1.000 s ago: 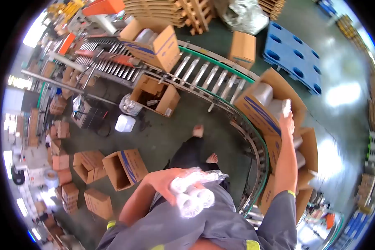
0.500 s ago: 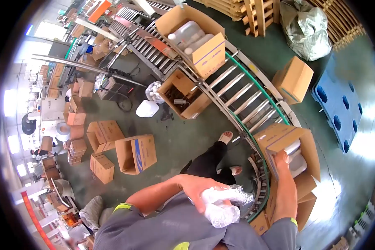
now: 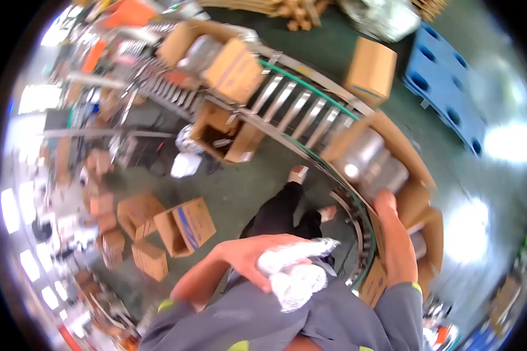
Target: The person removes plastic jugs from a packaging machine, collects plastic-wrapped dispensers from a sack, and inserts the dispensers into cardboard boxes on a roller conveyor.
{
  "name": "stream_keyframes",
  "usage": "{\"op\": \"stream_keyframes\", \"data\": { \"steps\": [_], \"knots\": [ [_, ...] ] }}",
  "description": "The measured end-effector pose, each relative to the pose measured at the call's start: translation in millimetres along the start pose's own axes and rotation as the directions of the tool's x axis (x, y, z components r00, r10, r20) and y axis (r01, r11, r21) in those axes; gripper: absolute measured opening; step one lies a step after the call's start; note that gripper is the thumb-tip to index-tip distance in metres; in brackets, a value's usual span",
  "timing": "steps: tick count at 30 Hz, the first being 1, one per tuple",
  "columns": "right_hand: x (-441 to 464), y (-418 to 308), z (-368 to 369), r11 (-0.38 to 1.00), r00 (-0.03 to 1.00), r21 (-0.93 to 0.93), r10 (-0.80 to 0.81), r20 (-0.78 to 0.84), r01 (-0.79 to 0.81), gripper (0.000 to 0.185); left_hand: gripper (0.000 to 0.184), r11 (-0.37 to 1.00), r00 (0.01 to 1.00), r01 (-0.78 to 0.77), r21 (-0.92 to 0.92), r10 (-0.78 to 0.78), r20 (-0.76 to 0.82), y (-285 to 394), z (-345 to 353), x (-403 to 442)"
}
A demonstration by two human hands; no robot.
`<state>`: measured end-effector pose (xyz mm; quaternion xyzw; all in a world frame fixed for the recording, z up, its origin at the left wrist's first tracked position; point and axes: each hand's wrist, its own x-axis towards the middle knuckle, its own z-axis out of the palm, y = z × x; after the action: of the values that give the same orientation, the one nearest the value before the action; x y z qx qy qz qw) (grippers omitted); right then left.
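Against my body, my left hand (image 3: 255, 257) is wrapped round a bundle of clear plastic-wrapped pieces (image 3: 298, 279). My right hand (image 3: 385, 202) is at the near edge of an open carton (image 3: 413, 202) on the curved roller conveyor; its fingers are bent and partly hidden, and whether they grip anything is unclear. Translucent plastic jugs (image 3: 372, 164) lie side by side in that carton, just beyond my right hand. Another open carton (image 3: 433, 240) with a jug inside stands behind it, beside my right forearm.
The roller conveyor (image 3: 295, 108) curves round my right side. Upstream sits a carton with jugs (image 3: 234, 70). An open box (image 3: 225, 131) stands inside the curve. Empty cartons (image 3: 184, 228) lie on the floor at left. A blue pallet (image 3: 442, 82) is beyond the conveyor.
From holding a wrapped piece above the carton a second ago, my right hand has moved down to its near edge, and no wrapped piece shows there. The near carton flap no longer covers the jugs.
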<state>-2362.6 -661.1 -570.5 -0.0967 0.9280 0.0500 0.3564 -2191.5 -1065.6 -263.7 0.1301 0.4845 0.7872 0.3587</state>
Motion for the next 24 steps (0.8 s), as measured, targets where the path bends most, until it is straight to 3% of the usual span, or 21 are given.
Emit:
{"op": "stream_keyframes", "data": {
  "steps": [1,2,3,4,5,6,7,9,10,11,12,13,14,15,16,19,21,22,23,24],
  "knots": [
    [-12,-4,-10,0.997,1.000,0.081,0.019,-0.018,-0.017,0.035,0.092,0.997,0.998,0.050,-0.054,-0.052,-0.031,6,9,4],
    [-51,-20,-58,0.944,0.988,0.293,0.145,0.050,-0.153,0.039,0.089,0.999,1.000,0.031,0.044,-0.030,-0.009,6,16,8],
    [-80,-28,-65,0.849,0.963,0.520,0.210,-0.170,-0.093,0.046,0.086,0.990,1.000,-0.001,0.139,-0.001,0.016,4,14,12],
    [-122,-41,-86,0.741,0.926,0.661,0.158,-0.343,0.118,0.051,0.084,0.970,0.998,-0.036,0.240,0.022,0.060,0,13,14],
    [-167,-48,-105,0.516,0.932,0.788,-0.057,-0.358,0.334,0.052,0.082,0.936,0.994,-0.080,0.342,0.052,0.091,-4,15,16],
    [-217,-59,-111,0.175,0.895,0.905,-0.308,-0.323,0.387,0.063,0.085,0.939,0.992,-0.120,0.321,0.104,0.067,-10,20,15],
    [-253,-66,-127,0.056,0.712,0.857,-0.586,-0.388,0.513,0.072,0.082,0.925,0.994,-0.107,0.364,0.094,0.054,-10,27,18],
    [-305,-97,-109,-0.236,0.595,0.908,-0.693,-0.407,0.347,0.074,0.076,0.891,0.997,-0.070,0.448,0.047,0.062,-1,41,27],
    [-314,-109,-99,-0.286,0.657,0.922,-0.648,-0.386,0.260,0.068,0.073,0.871,0.997,-0.049,0.490,0.010,0.083,8,47,34],
    [-321,-117,-91,-0.337,0.713,0.926,-0.606,-0.353,0.171,0.062,0.075,0.919,0.999,0.040,0.393,-0.039,-0.011,16,58,41],
    [-331,-110,-87,-0.277,0.819,0.957,-0.528,-0.225,0.084,0.048,0.075,0.958,0.989,0.150,0.243,-0.147,-0.033,10,68,38],
    [-330,-106,-80,-0.134,0.792,0.902,-0.438,-0.425,0.409,0.035,0.075,0.964,0.968,0.251,0.085,-0.248,-0.044,2,69,34],
    [-336,-104,-74,-0.167,0.834,0.932,-0.416,-0.362,0.321,0.034,0.073,0.964,0.969,0.244,0.107,-0.247,0.009,0,65,38],
    [-341,-104,-68,-0.201,0.866,0.953,-0.405,-0.293,0.228,0.032,0.086,0.939,0.954,0.265,0.218,-0.288,0.082,-8,54,35],
    [-341,-102,-75,-0.174,0.862,0.942,-0.382,-0.332,0.286,0.030,0.085,0.939,0.952,0.248,0.237,-0.282,0.118,-14,50,34],
    [-336,-103,-76,0.098,0.901,0.960,-0.383,-0.205,0.260,0.037,0.077,0.948,0.952,0.196,0.252,-0.246,0.185,-19,50,34],
    [-340,-113,-86,0.230,0.922,0.914,-0.280,-0.267,0.334,0.040,0.068,0.960,0.962,0.167,0.225,-0.208,0.175,-15,53,29],
    [-339,-106,-84,0.402,0.917,0.824,-0.178,-0.358,0.400,0.035,0.063,0.972,0.982,0.073,0.226,-0.110,0.156,-16,55,25],
    [-335,-93,-76,0.443,0.936,0.851,0.065,-0.346,0.284,0.033,0.058,0.970,0.990,-0.027,0.240,-0.008,0.141,-17,56,21],
    [-325,-69,-76,0.558,0.805,0.771,0.280,-0.523,0.307,0.036,0.047,0.980,0.997,-0.076,0.186,0.070,0.038,-14,62,16]
  ]
}}
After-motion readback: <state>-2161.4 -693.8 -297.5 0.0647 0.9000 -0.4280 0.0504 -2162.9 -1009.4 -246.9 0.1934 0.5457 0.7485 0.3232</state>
